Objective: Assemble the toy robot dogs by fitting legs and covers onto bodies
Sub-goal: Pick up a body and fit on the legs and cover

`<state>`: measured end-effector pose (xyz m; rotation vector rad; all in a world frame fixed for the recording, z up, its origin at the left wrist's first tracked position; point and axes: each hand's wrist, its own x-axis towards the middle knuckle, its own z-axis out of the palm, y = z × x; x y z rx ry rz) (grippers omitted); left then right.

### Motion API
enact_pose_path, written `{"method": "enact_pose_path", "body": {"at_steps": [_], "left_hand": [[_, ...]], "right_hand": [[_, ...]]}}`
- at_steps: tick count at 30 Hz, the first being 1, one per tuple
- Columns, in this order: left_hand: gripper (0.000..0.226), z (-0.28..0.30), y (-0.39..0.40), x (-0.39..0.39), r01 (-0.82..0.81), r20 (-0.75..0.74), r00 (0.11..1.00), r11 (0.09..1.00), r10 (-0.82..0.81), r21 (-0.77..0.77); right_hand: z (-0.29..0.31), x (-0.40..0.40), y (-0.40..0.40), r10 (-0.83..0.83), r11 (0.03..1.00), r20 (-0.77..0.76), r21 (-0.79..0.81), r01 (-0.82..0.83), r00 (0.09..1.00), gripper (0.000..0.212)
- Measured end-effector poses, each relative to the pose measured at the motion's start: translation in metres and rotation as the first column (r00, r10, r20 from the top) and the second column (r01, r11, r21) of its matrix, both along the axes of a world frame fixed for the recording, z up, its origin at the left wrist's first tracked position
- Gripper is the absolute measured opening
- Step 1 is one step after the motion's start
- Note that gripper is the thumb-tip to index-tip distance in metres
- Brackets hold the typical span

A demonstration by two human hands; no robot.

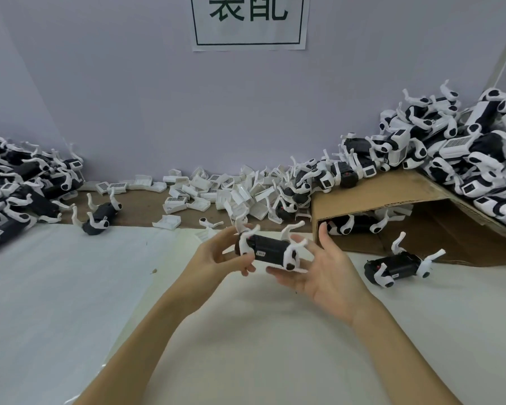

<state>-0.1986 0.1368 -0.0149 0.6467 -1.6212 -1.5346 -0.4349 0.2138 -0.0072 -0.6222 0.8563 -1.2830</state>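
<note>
A black toy dog body (270,250) with white legs sticking up is held above the table between both hands. My left hand (222,252) pinches its left end, fingers curled around the legs there. My right hand (322,273) lies palm up under its right end, fingers stretched beneath the body and thumb raised behind it. A pile of white covers (216,190) lies along the back of the table. Another legged black body (398,266) lies on the table to the right.
A heap of bodies with legs (18,185) fills the far left. Finished dogs with covers (465,147) are stacked on a tilted cardboard box (392,197) at the right. One body (100,217) lies alone at back left. White foam sheet (70,287) covers the table.
</note>
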Motion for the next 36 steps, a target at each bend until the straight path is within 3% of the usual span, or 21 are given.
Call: {"method": "enact_pose_path", "body": {"at_steps": [3,5,7,10,12,13,14,16,18,23,26,27,29,30,31,32,33,34,36], "left_hand": [[0.067,0.0,-0.001,0.008,0.191,0.071,0.979,0.981,-0.189,-0.027],[0.073,0.0,-0.003,0.01,0.265,0.121,0.958,0.963,-0.259,-0.039],[0.079,0.001,-0.006,0.013,0.285,0.097,0.954,0.958,-0.283,-0.006],[0.078,0.0,-0.011,0.015,0.257,-0.088,0.965,0.958,-0.248,0.124],[0.053,0.0,-0.011,0.007,0.176,-0.214,0.969,0.955,-0.125,0.238],[0.042,0.0,-0.011,0.002,0.116,-0.225,0.973,0.947,-0.048,0.299],[0.05,-0.001,-0.011,-0.002,0.031,-0.168,0.985,0.945,0.026,0.326],[0.066,-0.004,-0.008,-0.007,-0.058,0.029,0.998,0.971,0.052,0.233],[0.067,-0.005,-0.003,-0.009,-0.078,0.133,0.989,0.989,0.061,0.129],[0.055,0.0,0.005,-0.008,-0.184,0.118,0.974,0.977,0.196,-0.11],[0.051,-0.004,0.003,-0.006,-0.158,0.124,0.975,0.966,0.186,-0.205],[0.052,-0.003,0.002,-0.006,-0.141,0.151,0.973,0.965,0.176,-0.22],[0.059,-0.005,0.005,-0.009,-0.145,0.211,0.955,0.948,0.209,-0.283],[0.063,-0.009,0.005,-0.012,-0.195,0.244,0.919,0.895,0.309,-0.4],[0.063,-0.011,0.006,-0.013,-0.245,0.258,0.852,0.783,0.455,-0.572],[0.058,-0.014,0.006,-0.013,-0.253,0.233,0.791,0.649,0.566,-0.718],[0.052,-0.014,0.006,-0.013,-0.227,0.21,0.779,0.577,0.591,-0.784],[0.047,-0.013,0.008,-0.013,-0.195,0.212,0.815,0.599,0.54,-0.776],[0.047,-0.01,0.016,-0.018,-0.121,0.225,0.912,0.748,0.343,-0.652]], "right_hand": [[-0.002,-0.003,0.002,0.142,0.984,-0.219,0.136,-0.114,0.965,0.088],[-0.003,-0.003,0.002,0.139,0.982,-0.193,0.151,-0.11,0.971,0.082],[-0.002,-0.002,0.002,0.074,0.993,-0.075,0.093,-0.067,0.994,0.065],[0.0,-0.003,0.0,0.001,0.999,-0.01,-0.053,-0.002,1.0,0.055],[-0.002,0.001,-0.001,-0.022,0.992,-0.06,-0.125,0.014,0.998,0.049],[-0.001,0.004,0.001,-0.049,0.987,-0.119,-0.157,0.03,0.992,0.05],[-0.002,0.007,0.001,-0.082,0.981,-0.188,-0.19,0.045,0.979,0.048],[-0.003,0.011,0.003,-0.145,0.964,-0.327,-0.257,0.06,0.934,0.041],[-0.004,0.015,0.003,-0.186,0.949,-0.415,-0.312,0.053,0.891,0.037],[-0.005,0.024,0.001,-0.222,0.92,-0.369,-0.385,0.069,0.903,0.043],[-0.01,0.026,-0.002,-0.284,0.926,-0.334,-0.338,0.167,0.899,0.077],[-0.011,0.026,-0.001,-0.304,0.923,-0.331,-0.334,0.191,0.893,0.078],[-0.012,0.027,0.001,-0.351,0.903,-0.367,-0.375,0.208,0.862,0.057],[-0.011,0.028,0.002,-0.39,0.884,-0.389,-0.412,0.221,0.835,0.045],[-0.012,0.03,0.003,-0.442,0.857,-0.401,-0.453,0.245,0.803,0.039],[-0.011,0.033,0.004,-0.495,0.827,-0.414,-0.493,0.269,0.764,0.04],[-0.011,0.035,0.005,-0.554,0.791,-0.433,-0.538,0.29,0.711,0.047],[-0.011,0.038,0.006,-0.615,0.749,-0.452,-0.592,0.299,0.646,0.054],[-0.013,0.044,0.009,-0.702,0.672,-0.49,-0.694,0.256,0.516,0.065]]}}
